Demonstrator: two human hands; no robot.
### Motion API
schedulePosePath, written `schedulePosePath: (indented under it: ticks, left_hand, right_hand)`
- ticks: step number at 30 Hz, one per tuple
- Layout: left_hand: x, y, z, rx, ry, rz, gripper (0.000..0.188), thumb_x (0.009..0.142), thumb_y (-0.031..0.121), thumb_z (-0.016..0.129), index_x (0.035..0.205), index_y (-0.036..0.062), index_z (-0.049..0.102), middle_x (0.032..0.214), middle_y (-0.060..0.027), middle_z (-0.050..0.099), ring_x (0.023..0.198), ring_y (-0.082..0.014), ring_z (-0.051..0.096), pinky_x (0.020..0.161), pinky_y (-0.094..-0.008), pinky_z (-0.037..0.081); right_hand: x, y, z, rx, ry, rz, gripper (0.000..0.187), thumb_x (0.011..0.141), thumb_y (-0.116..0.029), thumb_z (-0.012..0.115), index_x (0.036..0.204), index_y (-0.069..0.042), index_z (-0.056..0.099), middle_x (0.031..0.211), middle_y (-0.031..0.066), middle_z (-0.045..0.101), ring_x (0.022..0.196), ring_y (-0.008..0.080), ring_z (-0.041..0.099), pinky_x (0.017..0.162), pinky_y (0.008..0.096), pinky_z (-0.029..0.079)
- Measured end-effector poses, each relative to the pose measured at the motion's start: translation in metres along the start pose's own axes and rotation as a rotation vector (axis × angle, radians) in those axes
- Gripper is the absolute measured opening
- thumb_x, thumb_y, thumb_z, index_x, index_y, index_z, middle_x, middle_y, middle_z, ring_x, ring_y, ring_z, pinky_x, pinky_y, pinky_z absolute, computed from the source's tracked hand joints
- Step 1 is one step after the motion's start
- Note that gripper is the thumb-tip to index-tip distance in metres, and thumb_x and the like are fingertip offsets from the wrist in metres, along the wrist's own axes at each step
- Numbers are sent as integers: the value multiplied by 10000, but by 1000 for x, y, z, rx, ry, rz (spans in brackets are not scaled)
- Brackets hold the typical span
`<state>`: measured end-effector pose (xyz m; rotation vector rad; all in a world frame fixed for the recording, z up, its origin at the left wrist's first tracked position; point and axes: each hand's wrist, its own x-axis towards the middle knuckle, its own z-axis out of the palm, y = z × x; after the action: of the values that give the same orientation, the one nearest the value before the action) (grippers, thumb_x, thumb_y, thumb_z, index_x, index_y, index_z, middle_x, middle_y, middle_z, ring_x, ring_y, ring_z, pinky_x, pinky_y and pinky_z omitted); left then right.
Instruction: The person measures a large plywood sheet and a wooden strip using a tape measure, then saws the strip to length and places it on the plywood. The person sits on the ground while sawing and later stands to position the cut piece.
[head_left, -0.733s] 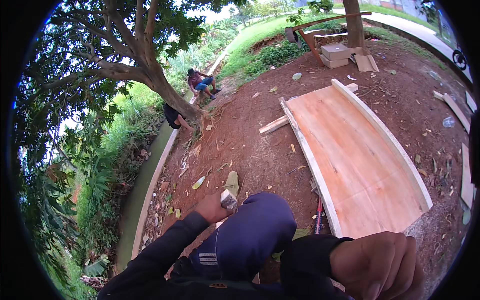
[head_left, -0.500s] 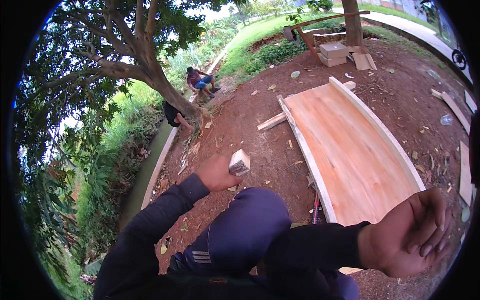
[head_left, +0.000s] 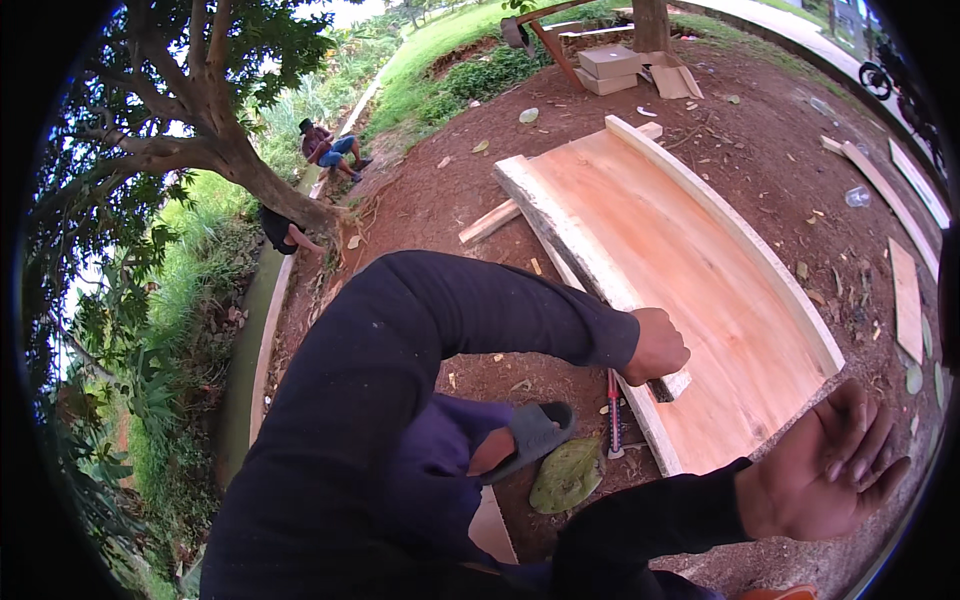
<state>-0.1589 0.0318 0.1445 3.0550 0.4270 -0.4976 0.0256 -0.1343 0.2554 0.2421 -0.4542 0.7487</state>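
My left hand (head_left: 660, 345) is closed round the near end of a rough wooden beam (head_left: 575, 230). The beam lies along the left side of a shallow plywood panel (head_left: 690, 260), bark showing on one face. A raised wooden strip (head_left: 740, 215) edges the panel's far right side. My right hand (head_left: 825, 465) hovers off the panel's near right corner, palm turned up, its fingers loosely bent and apart, holding nothing. Below the left hand, a red and black tool (head_left: 614, 415) rests on the soil beside the panel; its kind is unclear.
A wooden crosspiece (head_left: 490, 222) sticks out from under the panel. Loose boards (head_left: 906, 300) lie at the right. Cardboard boxes (head_left: 609, 65) stand by a far tree. On the left, a seated person (head_left: 325, 147) and another, partly hidden person (head_left: 285, 232) are beside a water channel (head_left: 250, 360).
My left hand has swung right with the beam, from beside my knee onto the panel's left side. The fingers of my right hand have spread a little. The view has shifted to the right.
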Motion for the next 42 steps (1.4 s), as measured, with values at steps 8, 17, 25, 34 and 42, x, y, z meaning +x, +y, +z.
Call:
schedulePosePath:
  ticks: [8, 17, 25, 34, 42]
  left_hand:
    - [68, 6, 86, -261, 159, 232, 415, 746, 182, 767, 1093, 40, 592, 1008, -151, 670, 972, -346, 679, 848, -468, 530]
    - [68, -22, 83, -124, 301, 484, 488, 735, 199, 804, 1142, 54, 576, 1047, -128, 654, 1039, -327, 660, 894, -435, 517]
    - [108, -34, 76, -133, 398, 711, 462, 753, 250, 807, 1110, 66, 577, 1042, -93, 626, 1038, -284, 619, 916, -412, 488]
    - [140, -10, 76, -138, 353, 938, 445, 717, 184, 827, 1070, 74, 580, 1060, -83, 618, 1061, -284, 603, 944, -410, 482]
    - [130, -20, 97, -126, 282, 961, 383, 722, 151, 777, 1042, 93, 574, 1032, -68, 603, 1054, -279, 606, 932, -403, 483]
  right_hand:
    - [-42, 52, -81, -1114, 349, 106, 360, 1090, -325, 500, 832, -77, 543, 637, 7, 506, 549, 93, 484, 630, 295, 461]
    - [-133, 31, -229, -1483, 738, 693, 458, 1067, -433, 582, 1214, -5, 653, 1118, 85, 686, 956, 154, 650, 790, 307, 536]
    - [-144, 37, -198, -1250, 622, 626, 442, 1088, -425, 534, 1207, -8, 620, 1046, 83, 692, 917, 177, 701, 756, 343, 591]
    - [-165, 30, -196, -1131, 741, 532, 379, 1023, -277, 663, 1226, 36, 596, 1054, 120, 718, 886, 192, 730, 658, 312, 596]
    - [-180, 46, -203, -1043, 828, 598, 292, 1005, -226, 666, 1175, 8, 626, 1029, 98, 723, 877, 178, 719, 659, 310, 574]
